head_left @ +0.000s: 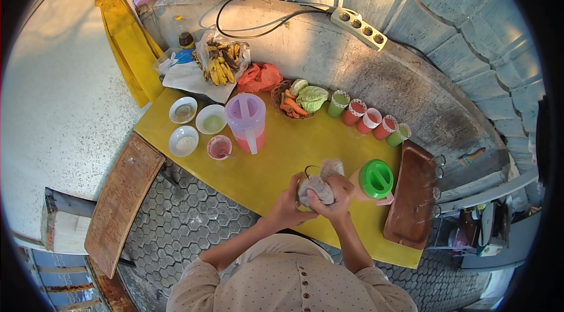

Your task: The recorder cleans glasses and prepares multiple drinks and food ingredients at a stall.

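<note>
Head view: your left hand (288, 203) and right hand (337, 197) both clasp cloth (318, 190) between them, over table (270, 165). Cloth's long axis slants away rightward, far end nearer right hand. Can't tell what cloth wraps.

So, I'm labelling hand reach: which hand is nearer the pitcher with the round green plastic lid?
Right. The right hand is close beside the green-lidded plastic pitcher, on its left; the left hand is farther left.
</note>
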Action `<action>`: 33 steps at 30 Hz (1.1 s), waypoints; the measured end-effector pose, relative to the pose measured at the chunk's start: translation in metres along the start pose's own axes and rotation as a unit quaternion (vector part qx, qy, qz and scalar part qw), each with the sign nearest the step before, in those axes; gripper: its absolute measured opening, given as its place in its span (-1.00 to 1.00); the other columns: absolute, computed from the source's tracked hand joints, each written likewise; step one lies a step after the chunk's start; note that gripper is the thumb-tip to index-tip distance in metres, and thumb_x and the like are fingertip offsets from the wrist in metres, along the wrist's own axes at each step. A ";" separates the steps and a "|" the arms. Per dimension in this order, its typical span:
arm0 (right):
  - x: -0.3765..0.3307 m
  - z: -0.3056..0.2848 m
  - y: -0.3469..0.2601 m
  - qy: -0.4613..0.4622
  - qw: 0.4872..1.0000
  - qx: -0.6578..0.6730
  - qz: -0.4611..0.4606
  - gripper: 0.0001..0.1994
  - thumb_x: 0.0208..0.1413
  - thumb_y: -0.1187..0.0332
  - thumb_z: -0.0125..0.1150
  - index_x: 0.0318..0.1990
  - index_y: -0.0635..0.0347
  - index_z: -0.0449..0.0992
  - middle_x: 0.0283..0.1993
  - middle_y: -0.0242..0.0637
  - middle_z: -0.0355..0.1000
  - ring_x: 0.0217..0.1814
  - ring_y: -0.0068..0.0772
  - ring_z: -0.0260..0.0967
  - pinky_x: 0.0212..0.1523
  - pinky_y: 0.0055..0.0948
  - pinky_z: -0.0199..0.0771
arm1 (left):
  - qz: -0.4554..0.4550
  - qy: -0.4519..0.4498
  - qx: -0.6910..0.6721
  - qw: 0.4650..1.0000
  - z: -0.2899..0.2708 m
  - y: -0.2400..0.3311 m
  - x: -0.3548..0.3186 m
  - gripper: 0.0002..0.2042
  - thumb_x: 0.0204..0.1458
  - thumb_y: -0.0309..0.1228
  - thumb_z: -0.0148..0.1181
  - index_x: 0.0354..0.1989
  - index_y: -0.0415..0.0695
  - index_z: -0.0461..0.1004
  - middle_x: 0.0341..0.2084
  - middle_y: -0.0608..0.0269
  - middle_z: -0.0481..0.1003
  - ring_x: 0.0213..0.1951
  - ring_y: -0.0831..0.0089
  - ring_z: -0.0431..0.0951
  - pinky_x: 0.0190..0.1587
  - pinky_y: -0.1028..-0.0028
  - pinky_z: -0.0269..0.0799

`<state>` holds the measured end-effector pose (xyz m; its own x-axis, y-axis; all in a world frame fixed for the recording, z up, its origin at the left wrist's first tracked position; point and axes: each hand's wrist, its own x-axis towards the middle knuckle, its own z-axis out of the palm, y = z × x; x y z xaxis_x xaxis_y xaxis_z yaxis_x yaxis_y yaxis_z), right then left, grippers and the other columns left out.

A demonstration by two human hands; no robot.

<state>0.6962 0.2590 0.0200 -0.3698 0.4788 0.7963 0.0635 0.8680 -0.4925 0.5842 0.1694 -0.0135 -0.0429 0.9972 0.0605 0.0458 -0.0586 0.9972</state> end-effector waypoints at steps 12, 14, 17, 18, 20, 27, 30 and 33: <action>-0.012 -0.013 0.020 0.112 0.932 0.281 0.198 -0.68 -0.22 0.17 0.26 -0.58 0.28 0.39 -0.63 -0.33 0.29 -0.59 -0.52 0.26 -0.56 -0.53 0.26 | -0.211 -0.240 -0.400 0.859 0.005 0.010 0.002 -0.20 -0.35 -0.20 0.35 0.06 -0.24 0.03 -0.20 0.01 0.36 -0.18 0.17 0.44 -0.13 0.35 0.34; 0.011 -0.021 0.004 -0.016 0.993 0.063 0.102 -0.72 -0.27 0.25 0.29 -0.65 0.27 0.37 -0.73 -0.36 0.24 -0.70 -0.56 0.20 -0.64 -0.54 0.20 | -0.048 0.006 -0.014 0.999 0.011 0.010 0.000 -0.25 -0.32 -0.28 0.33 0.04 -0.26 0.03 -0.20 0.02 0.37 -0.26 0.17 0.46 -0.16 0.37 0.36; 0.015 -0.019 -0.012 -0.039 0.994 -0.100 0.012 -0.74 -0.28 0.27 0.29 -0.65 0.28 0.38 -0.71 -0.37 0.28 -0.68 -0.60 0.20 -0.62 -0.57 0.20 | 0.034 0.116 0.129 0.984 0.023 0.022 -0.004 -0.27 -0.31 -0.32 0.32 0.04 -0.26 0.04 -0.19 0.00 0.37 -0.25 0.17 0.46 -0.14 0.37 0.36; 0.013 -0.018 -0.008 -0.037 0.994 -0.102 0.009 -0.74 -0.28 0.27 0.29 -0.65 0.28 0.38 -0.71 -0.37 0.28 -0.68 -0.60 0.20 -0.62 -0.57 0.20 | 0.039 0.115 0.128 0.984 0.019 0.019 -0.001 -0.27 -0.31 -0.32 0.32 0.04 -0.26 0.04 -0.19 0.00 0.37 -0.25 0.17 0.46 -0.14 0.37 0.36; 0.004 -0.016 -0.002 0.044 0.930 0.239 0.277 -0.74 -0.28 0.27 0.29 -0.63 0.29 0.40 -0.70 -0.39 0.30 -0.68 -0.64 0.19 -0.62 -0.58 0.21 | -0.064 -0.053 -0.089 0.993 0.010 0.012 -0.002 -0.27 -0.31 -0.31 0.32 0.04 -0.26 0.05 -0.18 -0.02 0.36 -0.23 0.14 0.47 -0.15 0.37 0.37; -0.002 -0.012 0.007 -0.022 0.924 0.291 0.249 -0.71 -0.28 0.21 0.30 -0.63 0.28 0.41 -0.69 -0.41 0.30 -0.65 -0.66 0.20 -0.60 -0.59 0.21 | -0.077 0.042 -0.109 0.990 0.028 -0.013 -0.013 -0.30 -0.34 -0.32 0.35 0.01 -0.21 0.09 -0.23 0.04 0.37 -0.26 0.18 0.47 -0.16 0.39 0.36; -0.003 -0.008 -0.001 -0.120 0.989 -0.089 0.015 -0.73 -0.28 0.28 0.30 -0.65 0.28 0.36 -0.66 -0.42 0.31 -0.62 -0.56 0.25 -0.59 -0.54 0.26 | 0.017 0.165 0.098 0.981 0.029 -0.012 -0.011 -0.30 -0.34 -0.32 0.35 0.01 -0.22 0.09 -0.22 0.09 0.37 -0.24 0.24 0.46 -0.16 0.39 0.36; -0.019 -0.008 0.007 -0.053 0.923 0.263 0.275 -0.79 -0.22 0.30 0.26 -0.61 0.26 0.42 -0.68 -0.43 0.30 -0.62 -0.67 0.22 -0.58 -0.62 0.22 | -0.079 0.060 -0.093 0.991 0.027 -0.007 -0.028 -0.29 -0.33 -0.31 0.34 0.02 -0.22 0.09 -0.21 0.14 0.36 -0.22 0.30 0.43 -0.16 0.40 0.36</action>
<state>0.7108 0.2576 0.0043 -0.5056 0.7884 0.3505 -0.1795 0.3012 -0.9365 0.6120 0.1434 -0.0230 -0.1539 0.9827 -0.1028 -0.1557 0.0786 0.9847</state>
